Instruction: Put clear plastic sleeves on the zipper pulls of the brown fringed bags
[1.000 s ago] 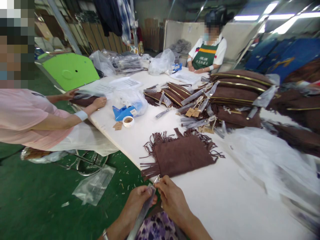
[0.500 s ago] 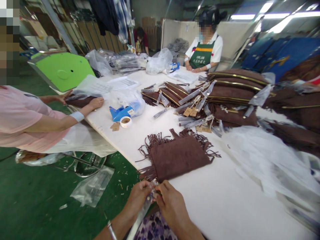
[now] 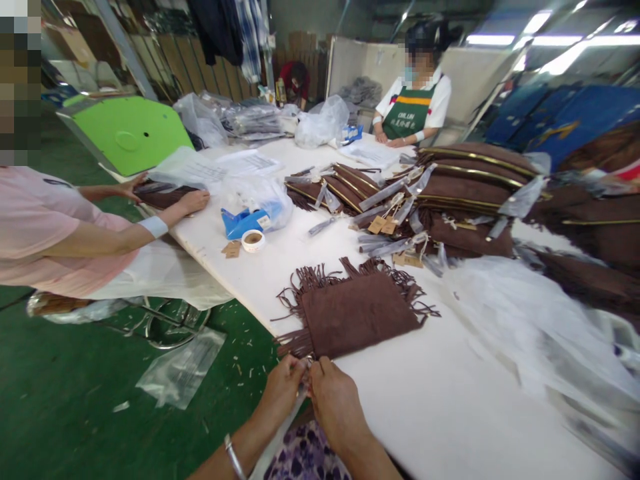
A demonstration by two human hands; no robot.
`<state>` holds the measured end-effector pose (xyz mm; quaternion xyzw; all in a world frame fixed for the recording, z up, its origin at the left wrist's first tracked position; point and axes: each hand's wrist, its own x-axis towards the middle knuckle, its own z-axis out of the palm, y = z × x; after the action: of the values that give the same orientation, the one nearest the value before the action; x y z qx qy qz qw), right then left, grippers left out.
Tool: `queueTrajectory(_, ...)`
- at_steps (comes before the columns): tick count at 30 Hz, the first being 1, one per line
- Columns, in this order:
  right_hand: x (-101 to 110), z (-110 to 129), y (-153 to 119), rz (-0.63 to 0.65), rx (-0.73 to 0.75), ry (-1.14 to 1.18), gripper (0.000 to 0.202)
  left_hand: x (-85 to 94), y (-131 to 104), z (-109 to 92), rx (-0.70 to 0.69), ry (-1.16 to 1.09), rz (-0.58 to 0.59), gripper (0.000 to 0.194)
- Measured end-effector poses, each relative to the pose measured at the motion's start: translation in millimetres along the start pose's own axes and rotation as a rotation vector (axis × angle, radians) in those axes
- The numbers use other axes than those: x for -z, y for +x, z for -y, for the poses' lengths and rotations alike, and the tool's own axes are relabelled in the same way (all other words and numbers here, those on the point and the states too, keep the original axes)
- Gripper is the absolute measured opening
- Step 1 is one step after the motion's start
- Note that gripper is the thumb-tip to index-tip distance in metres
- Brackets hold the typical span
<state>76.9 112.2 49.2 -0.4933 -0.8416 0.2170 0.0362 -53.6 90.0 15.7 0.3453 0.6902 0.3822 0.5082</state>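
Currently your left hand (image 3: 281, 389) and right hand (image 3: 336, 403) pinch plastic-sleeved strap (image 3: 284, 428) near fringed brown bag (image 3: 361, 313) on white worktop (image 3: 450, 393)

Both forearms enter from the lower edge, converging; bare. Left forearm (image 3: 215, 461) slants up and rightward; right forearm (image 3: 373, 457) slants up and leftward. Left hand (image 3: 281, 393): thumb and fingers drawn together in a pinch, tips toward the right hand. Right hand (image 3: 336, 403): back of hand uppermost, fingers bent inward, tips partly hidden. Hands close together, fingertips nearly meeting; whether they touch, unclear. Wrists well apart, lower than fingers.
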Motion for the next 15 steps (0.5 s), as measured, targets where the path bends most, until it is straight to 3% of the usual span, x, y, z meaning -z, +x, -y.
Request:
queueTrajectory(6, -6, -3, 0, -0.034, 0.027, 0.013, 0.021, 11.7, -20, 1, 0.179, -0.437, 0.223, 0.041)
queueTrajectory(11, -12, -4, 1, -0.036, 0.014, 0.010, 0.019, 16.6, -17, 25, 0.141, -0.319, 0.248, 0.028)
queueTrajectory(15, -9, -2, -1, -0.035, -0.009, 0.039, 0.014, 14.5, -12, 37, 0.111, -0.248, 0.313, 0.036)
